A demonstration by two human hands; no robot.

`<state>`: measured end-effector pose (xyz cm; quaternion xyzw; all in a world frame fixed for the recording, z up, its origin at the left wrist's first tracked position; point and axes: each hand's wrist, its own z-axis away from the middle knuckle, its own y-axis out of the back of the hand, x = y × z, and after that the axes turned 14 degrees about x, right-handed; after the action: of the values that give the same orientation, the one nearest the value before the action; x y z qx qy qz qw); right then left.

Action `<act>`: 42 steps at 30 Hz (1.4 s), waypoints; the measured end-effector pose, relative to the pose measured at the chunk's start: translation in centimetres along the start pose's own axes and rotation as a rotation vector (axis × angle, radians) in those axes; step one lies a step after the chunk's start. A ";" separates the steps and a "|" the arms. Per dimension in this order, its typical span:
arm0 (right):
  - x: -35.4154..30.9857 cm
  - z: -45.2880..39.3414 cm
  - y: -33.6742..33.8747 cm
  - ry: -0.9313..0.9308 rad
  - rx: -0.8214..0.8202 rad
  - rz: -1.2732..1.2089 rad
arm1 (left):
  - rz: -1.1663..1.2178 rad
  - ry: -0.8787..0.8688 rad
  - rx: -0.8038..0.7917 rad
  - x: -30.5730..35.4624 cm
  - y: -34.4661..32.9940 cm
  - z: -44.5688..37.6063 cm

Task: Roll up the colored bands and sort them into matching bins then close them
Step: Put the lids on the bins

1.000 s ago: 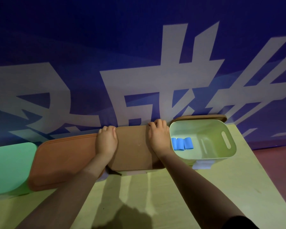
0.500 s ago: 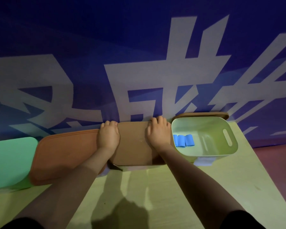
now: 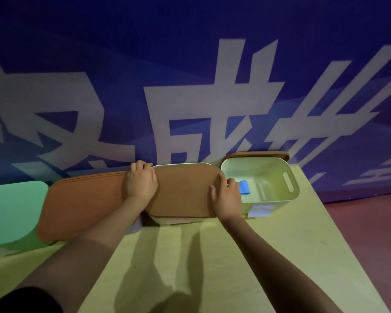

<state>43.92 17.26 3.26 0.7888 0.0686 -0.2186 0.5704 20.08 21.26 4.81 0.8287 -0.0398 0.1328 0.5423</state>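
Observation:
A brown lid [image 3: 185,190] lies on the middle pale bin, whose far rim [image 3: 181,164] shows behind it. My left hand [image 3: 141,181] holds the lid's left end, fingers curled over its far edge. My right hand [image 3: 226,197] grips the lid's right end, thumb on top and fingers down the side. Right beside that hand stands an open pale bin [image 3: 287,199] with blue rolled bands [image 3: 244,187] on its floor, partly hidden by my fingers.
An orange-brown lid [image 3: 84,204] covers the bin to the left, and a green box [image 3: 11,211] stands at the far left. Another brown lid [image 3: 257,154] leans behind the open bin against the blue banner wall. The yellow table [image 3: 235,256] stretches toward me.
My right hand has slid from the lid's top to its right end, covering part of the blue rolls. The left hand has stayed at the lid's left end.

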 end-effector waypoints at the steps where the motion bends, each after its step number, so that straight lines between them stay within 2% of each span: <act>1: -0.2 0.5 -0.2 -0.011 0.043 -0.011 | 0.006 0.014 0.015 0.0 0.5 0.7; 6: -1.0 1.4 -1.2 -0.009 0.216 -0.019 | -0.019 0.168 -0.197 0.0 1.6 3.0; 8: -1.0 0.9 -1.2 -0.013 0.246 -0.047 | -0.002 0.199 -0.220 0.3 1.9 2.6; 14: -0.8 -0.6 -1.1 0.009 0.157 -0.075 | 0.039 0.312 -0.196 -0.3 2.2 2.0; 22: -1.4 -0.5 -1.8 0.085 0.156 0.073 | -0.129 0.149 -0.180 0.5 0.5 2.3; 26: -1.4 -0.4 -2.0 0.106 0.162 0.114 | -0.028 0.077 -0.140 0.8 -1.1 2.9; 30: -1.6 -0.1 -2.2 0.111 0.134 0.146 | 0.046 0.018 -0.185 0.4 -1.6 2.2; 34: -2.0 0.4 -2.4 0.099 0.178 0.172 | 0.035 -0.027 -0.223 0.0 -1.4 1.6; 38: -1.9 0.9 -2.6 0.110 0.239 0.142 | -0.008 -0.058 -0.163 0.0 -1.6 1.1; 42: -1.9 1.2 -2.6 0.087 0.197 0.193 | 0.007 -0.009 -0.157 0.0 -1.8 -0.5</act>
<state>40.93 17.28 1.54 0.8526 -0.0044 -0.1339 0.5052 20.41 22.42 3.42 0.7840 -0.0556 0.1276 0.6050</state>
